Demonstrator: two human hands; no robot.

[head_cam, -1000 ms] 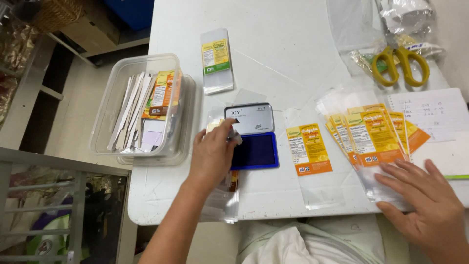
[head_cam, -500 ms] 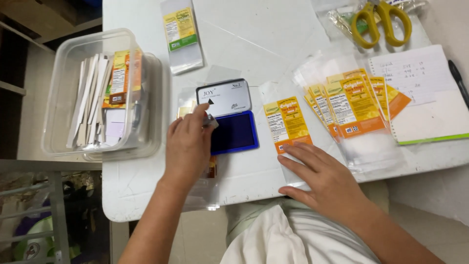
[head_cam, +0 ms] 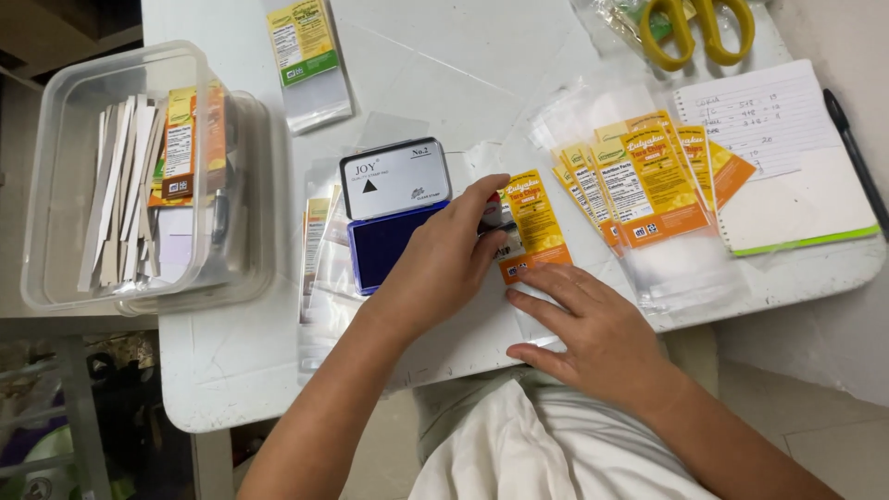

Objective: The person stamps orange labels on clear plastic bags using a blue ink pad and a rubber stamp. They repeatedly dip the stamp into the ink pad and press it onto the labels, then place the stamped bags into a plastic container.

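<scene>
My left hand reaches over the open blue ink pad, fingers closed on a small stamp that is mostly hidden. The stamp sits against the top of an orange-and-yellow labelled clear bag lying on the white table. Spread flat, my right hand presses on the clear lower part of that same bag, just below the label. The ink pad's grey lid stands folded back behind the pad.
A clear plastic tub with paper strips and labels stands at the left. Several orange-labelled bags fan out at the right, beside a notebook and pen. Yellow scissors and a green-labelled bag lie farther back.
My left hand has moved right from the ink pad onto the single labelled bag. My right hand has come left from the table's right edge to lie on that bag.
</scene>
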